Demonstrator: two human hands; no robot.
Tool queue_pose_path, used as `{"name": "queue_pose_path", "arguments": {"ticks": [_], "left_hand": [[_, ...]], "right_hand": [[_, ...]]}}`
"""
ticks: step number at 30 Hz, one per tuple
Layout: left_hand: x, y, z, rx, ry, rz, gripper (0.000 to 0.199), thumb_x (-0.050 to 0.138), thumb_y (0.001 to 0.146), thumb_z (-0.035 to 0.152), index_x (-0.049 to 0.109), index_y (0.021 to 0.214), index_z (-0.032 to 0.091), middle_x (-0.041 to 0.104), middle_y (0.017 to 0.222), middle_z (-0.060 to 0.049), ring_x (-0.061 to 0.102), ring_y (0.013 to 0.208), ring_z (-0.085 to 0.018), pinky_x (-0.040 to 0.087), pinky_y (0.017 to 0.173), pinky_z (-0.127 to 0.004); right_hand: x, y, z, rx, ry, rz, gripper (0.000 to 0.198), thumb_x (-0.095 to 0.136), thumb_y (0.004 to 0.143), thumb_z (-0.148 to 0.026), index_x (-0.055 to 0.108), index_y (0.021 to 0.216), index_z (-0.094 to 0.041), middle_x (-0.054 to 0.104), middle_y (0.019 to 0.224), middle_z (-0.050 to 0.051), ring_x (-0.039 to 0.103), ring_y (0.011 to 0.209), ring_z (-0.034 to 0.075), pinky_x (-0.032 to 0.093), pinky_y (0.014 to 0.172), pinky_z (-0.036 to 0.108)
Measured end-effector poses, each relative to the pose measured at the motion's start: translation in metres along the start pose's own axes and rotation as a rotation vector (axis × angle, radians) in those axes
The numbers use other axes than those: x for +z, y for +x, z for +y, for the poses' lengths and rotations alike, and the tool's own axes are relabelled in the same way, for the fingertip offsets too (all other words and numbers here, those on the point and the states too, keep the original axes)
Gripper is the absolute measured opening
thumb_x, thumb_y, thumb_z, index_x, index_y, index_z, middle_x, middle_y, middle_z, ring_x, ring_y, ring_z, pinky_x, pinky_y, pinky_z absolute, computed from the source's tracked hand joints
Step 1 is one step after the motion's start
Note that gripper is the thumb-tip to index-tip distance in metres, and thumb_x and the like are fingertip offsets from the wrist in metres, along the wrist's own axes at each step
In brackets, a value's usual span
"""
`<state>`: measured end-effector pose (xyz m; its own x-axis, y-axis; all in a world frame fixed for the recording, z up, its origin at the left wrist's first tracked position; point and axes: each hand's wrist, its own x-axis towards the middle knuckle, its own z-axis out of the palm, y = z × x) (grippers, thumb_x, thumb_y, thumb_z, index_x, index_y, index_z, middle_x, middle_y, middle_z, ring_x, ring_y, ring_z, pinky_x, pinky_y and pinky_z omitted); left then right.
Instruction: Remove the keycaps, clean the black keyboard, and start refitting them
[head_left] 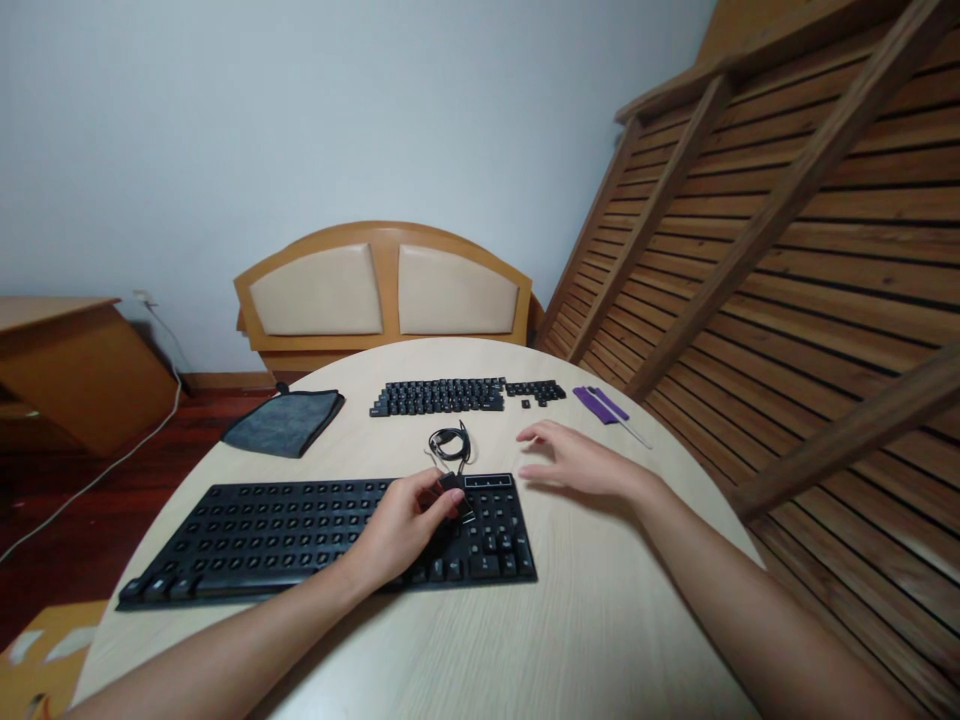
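A black keyboard (300, 545) lies on the round table, most of its left and middle part stripped of keycaps. Caps remain on the number pad and along the front row. Over its right part, my left hand (409, 520) pinches a small black keycap puller (451, 482) with thin wire ends, partly hidden by the fingers. My right hand (577, 460) is held beside the keyboard's right end, fingers apart and holding nothing. Behind the keyboard sits its coiled black cable (452, 440). Farther back, loose keycaps (439, 397) are laid out in rows, with a smaller group (534, 389) at their right.
A dark grey cloth pouch (286, 422) rests on the table's (600, 620) left side. At the back right are a purple cloth (600, 404) and a thin white stick (634, 432). Wooden slatted panels (795, 260) lean close along the right; a headboard (390, 285) stands behind.
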<state>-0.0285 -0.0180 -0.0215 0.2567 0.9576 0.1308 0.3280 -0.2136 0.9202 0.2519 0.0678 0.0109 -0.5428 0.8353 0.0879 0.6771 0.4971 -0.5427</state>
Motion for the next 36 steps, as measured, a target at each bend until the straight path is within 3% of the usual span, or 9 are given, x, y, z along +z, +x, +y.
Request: {"name": "queue_pose_path", "arguments": {"ticks": [4, 7, 19, 36], "left_hand": [[-0.001, -0.001, 0.002, 0.016, -0.008, -0.014, 0.025, 0.058, 0.093, 0.039, 0.065, 0.087, 0.015, 0.069, 0.078, -0.003, 0.063, 0.075, -0.019, 0.048, 0.069, -0.03], [-0.002, -0.003, 0.004, 0.023, 0.022, -0.012, 0.024, 0.058, 0.093, 0.039, 0.065, 0.088, 0.016, 0.07, 0.078, -0.003, 0.063, 0.074, -0.019, 0.048, 0.068, -0.029], [-0.001, -0.008, 0.014, 0.083, 0.106, -0.077, 0.022, 0.057, 0.094, 0.034, 0.066, 0.085, 0.016, 0.066, 0.074, -0.001, 0.057, 0.067, -0.016, 0.044, 0.063, -0.025], [0.0, -0.008, 0.019, 0.097, 0.105, -0.11, 0.022, 0.055, 0.093, 0.035, 0.066, 0.087, 0.017, 0.068, 0.073, -0.001, 0.059, 0.067, -0.017, 0.043, 0.062, -0.025]], "right_hand": [[0.015, -0.027, -0.033, -0.137, 0.075, -0.308, 0.111, 0.086, 0.06, -0.056, 0.034, 0.153, -0.022, 0.031, 0.159, 0.013, 0.029, 0.145, 0.033, 0.027, 0.119, 0.044], [0.03, -0.031, -0.043, -0.205, 0.077, -0.351, 0.122, 0.088, 0.056, -0.052, 0.025, 0.157, -0.023, 0.02, 0.163, 0.014, 0.018, 0.149, 0.035, 0.023, 0.12, 0.048], [0.047, -0.023, -0.047, -0.296, 0.122, -0.272, 0.116, 0.086, 0.061, -0.048, 0.026, 0.157, -0.025, 0.024, 0.161, 0.012, 0.018, 0.148, 0.034, 0.023, 0.12, 0.05], [0.052, -0.021, -0.053, -0.319, 0.098, -0.253, 0.099, 0.084, 0.063, -0.055, 0.044, 0.148, -0.025, 0.021, 0.164, 0.01, 0.012, 0.15, 0.034, 0.02, 0.121, 0.052]]}}
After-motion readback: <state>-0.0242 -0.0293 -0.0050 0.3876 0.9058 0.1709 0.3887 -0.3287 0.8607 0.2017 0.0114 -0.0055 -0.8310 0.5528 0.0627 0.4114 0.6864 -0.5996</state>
